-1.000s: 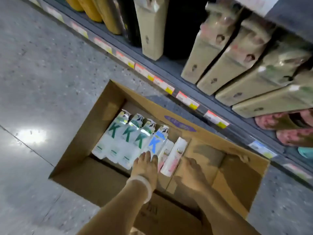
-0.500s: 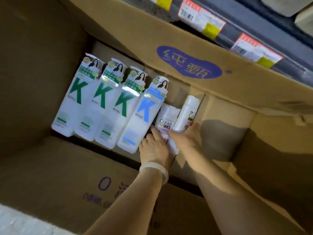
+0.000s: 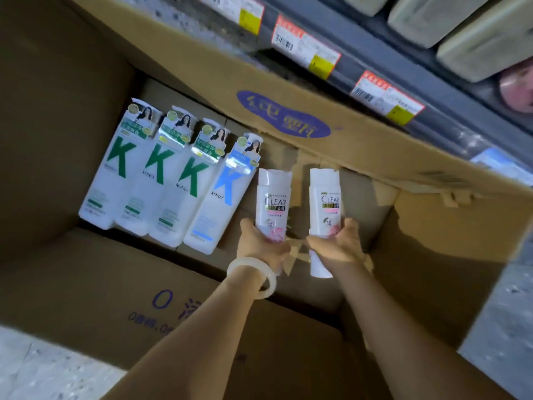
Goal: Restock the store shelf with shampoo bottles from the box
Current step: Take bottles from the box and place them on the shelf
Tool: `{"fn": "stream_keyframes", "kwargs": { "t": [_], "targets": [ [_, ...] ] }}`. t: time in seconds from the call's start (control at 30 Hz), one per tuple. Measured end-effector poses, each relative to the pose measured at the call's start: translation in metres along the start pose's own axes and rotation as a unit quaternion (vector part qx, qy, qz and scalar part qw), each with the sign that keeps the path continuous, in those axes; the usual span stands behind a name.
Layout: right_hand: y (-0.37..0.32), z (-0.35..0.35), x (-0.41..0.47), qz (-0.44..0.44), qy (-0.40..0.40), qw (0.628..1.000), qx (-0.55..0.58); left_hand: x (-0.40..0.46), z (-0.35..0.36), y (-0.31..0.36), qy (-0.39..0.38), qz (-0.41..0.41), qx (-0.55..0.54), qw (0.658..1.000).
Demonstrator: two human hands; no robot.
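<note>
Grey speckled floor (image 3: 34,368) shows at the bottom corner, under a big brown cardboard box (image 3: 86,284) with its flaps open. Two bare arms reach down into it. A pale bangle (image 3: 253,277) sits on the left wrist. The left hand (image 3: 259,243) has its fingers wrapped around the bottom of a small white Clear bottle (image 3: 272,197). The right hand (image 3: 337,243) grips a second Clear bottle (image 3: 324,203) the same way, just beside the first. Farther in, four tall white K bottles (image 3: 161,192) lie side by side. Past the box is the dark shelf edge (image 3: 360,56) with price tags (image 3: 305,49).
</note>
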State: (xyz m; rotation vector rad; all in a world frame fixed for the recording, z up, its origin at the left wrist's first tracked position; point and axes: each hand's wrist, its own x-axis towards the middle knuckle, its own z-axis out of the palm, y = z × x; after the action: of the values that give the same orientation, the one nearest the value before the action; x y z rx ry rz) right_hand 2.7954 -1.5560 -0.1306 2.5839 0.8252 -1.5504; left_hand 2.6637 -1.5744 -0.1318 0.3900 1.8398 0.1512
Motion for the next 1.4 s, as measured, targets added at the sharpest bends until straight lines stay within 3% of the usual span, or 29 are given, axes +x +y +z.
{"fn": "stream_keyframes", "kwargs": {
  "t": [0.23,0.43,0.7,0.93,1.0,1.1,1.3,1.4],
  "targets": [
    [-0.053,-0.089,-0.135,-0.101,0.022,0.993,0.049,-0.13,-0.067,0.069,-0.01,0.13,0.009,0.991],
    [-0.108,-0.19,-0.265,-0.203,0.041,0.962,0.176,-0.284,-0.111,0.145,0.031,0.269,-0.018,0.963],
    [-0.142,-0.333,-0.446,-0.316,0.113,0.89,0.31,-0.502,-0.136,0.227,-0.069,0.418,-0.07,0.903],
    [-0.101,-0.435,-0.586,-0.375,0.231,0.812,0.383,-0.664,-0.122,0.258,-0.101,0.574,0.048,0.811],
    [-0.08,-0.466,-0.615,-0.379,0.266,0.794,0.393,-0.707,-0.115,0.271,-0.13,0.588,0.115,0.79],
    [-0.044,-0.517,-0.651,-0.403,0.31,0.769,0.387,-0.774,-0.093,0.288,-0.192,0.607,0.246,0.731],
    [0.033,-0.641,-0.69,-0.432,0.344,0.725,0.412,-0.889,0.014,0.296,-0.228,0.668,0.101,0.701],
    [0.074,-0.704,-0.691,-0.437,0.366,0.7,0.429,-0.932,0.075,0.299,-0.241,0.7,0.096,0.666]
  ]
}}
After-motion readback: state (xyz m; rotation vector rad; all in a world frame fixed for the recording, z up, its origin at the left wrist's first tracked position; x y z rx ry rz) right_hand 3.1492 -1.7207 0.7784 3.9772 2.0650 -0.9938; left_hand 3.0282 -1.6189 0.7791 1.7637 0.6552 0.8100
